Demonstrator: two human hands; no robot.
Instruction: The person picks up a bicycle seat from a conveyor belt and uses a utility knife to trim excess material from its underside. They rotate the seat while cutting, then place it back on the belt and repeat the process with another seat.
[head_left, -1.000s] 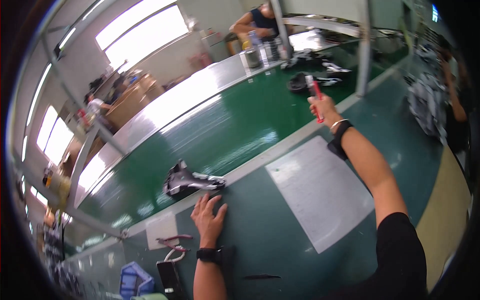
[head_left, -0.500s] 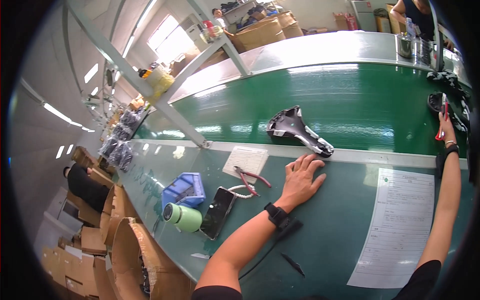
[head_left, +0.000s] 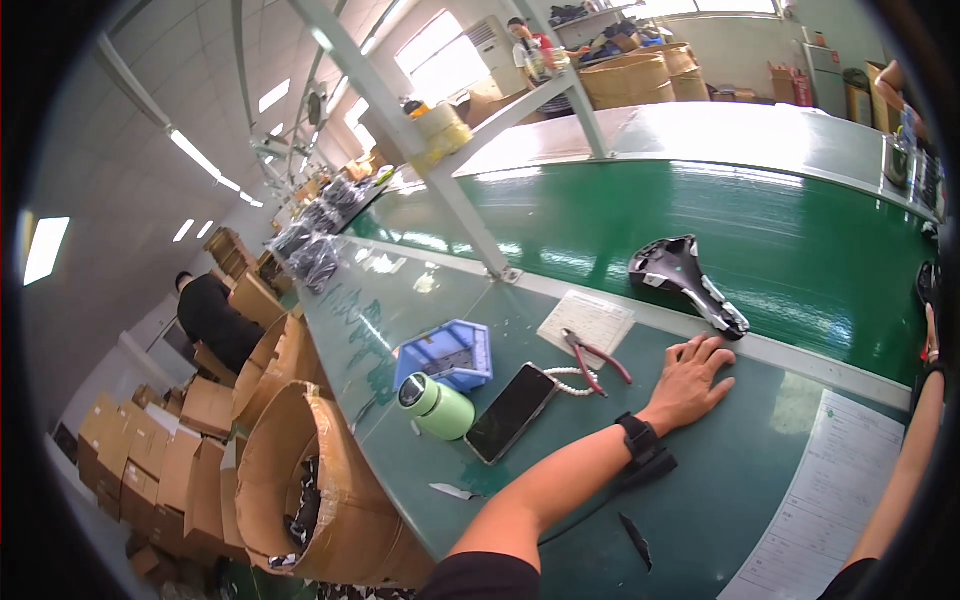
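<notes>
My left hand point(head_left: 692, 378) lies flat, fingers spread, on the green table near the white strip along the conveyor's edge; a black watch sits on its wrist. Just beyond its fingertips a black bicycle saddle point(head_left: 688, 282) rests upside down on the green belt point(head_left: 800, 230). My right arm reaches up along the right rim, where my right hand point(head_left: 930, 340) is mostly cut off by the picture's edge; a bit of a red-handled tool point(head_left: 924, 352) shows in it. Red-handled pliers point(head_left: 598, 357) lie left of my left hand, beside a white card point(head_left: 588, 322).
A black phone point(head_left: 512, 411), a green flask point(head_left: 436, 406) and a blue bin point(head_left: 446, 354) sit at the table's left. A printed sheet point(head_left: 830, 500) lies at right. Cardboard drums point(head_left: 300, 470) and boxes stand below left, near a person in black point(head_left: 210, 315). A slanted metal post point(head_left: 420, 160) crosses above.
The view has swung further left and down, bringing the drums, boxes and the left end of the table into sight. My left hand stays flat on the table; my right hand has slid toward the rim.
</notes>
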